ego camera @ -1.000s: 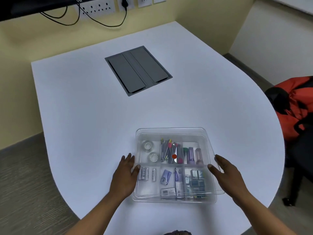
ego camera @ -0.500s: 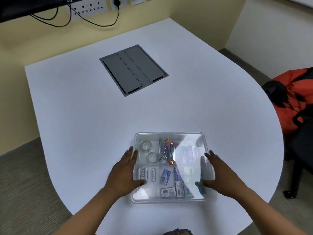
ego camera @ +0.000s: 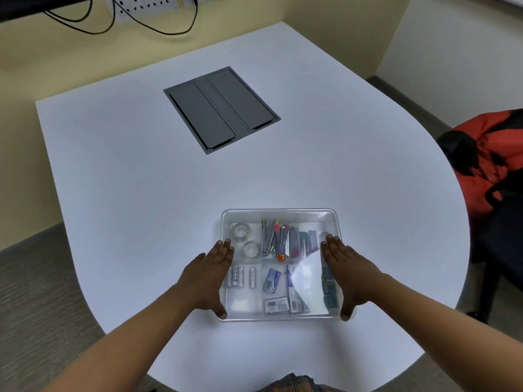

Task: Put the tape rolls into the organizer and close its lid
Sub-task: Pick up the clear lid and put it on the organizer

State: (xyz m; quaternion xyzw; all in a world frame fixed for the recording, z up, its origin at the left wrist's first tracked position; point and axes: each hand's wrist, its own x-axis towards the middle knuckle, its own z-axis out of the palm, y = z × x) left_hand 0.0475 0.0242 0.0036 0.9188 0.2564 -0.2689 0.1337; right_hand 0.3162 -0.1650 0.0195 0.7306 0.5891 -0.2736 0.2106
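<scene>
A person's left hand [ego camera: 208,277] lies flat with the fingers straight and together, pressed along the left edge of a clear plastic organizer [ego camera: 279,264], its thumb at the near left corner. The right hand [ego camera: 346,274] mirrors it on the right edge, also flat and open, its thumb at the near right corner. Neither hand grips anything; both rest against the box.

The organizer sits on a white rounded surface [ego camera: 169,193], close to the person. A transparent lid [ego camera: 307,274] appears to lie flat on top, though glare makes its fit hard to judge. Two clear tape rolls [ego camera: 245,239] lie in the far left compartment, one behind the other. Beside them, in the middle far compartment, is a bundle of clips [ego camera: 276,239] with coloured parts. White batteries [ego camera: 242,276] lie in the near left compartment, and small packets fill the near right ones.

Farther back, a grey cable hatch [ego camera: 222,108] is set into the surface. An orange and black bag [ego camera: 489,159] sits at the right.
</scene>
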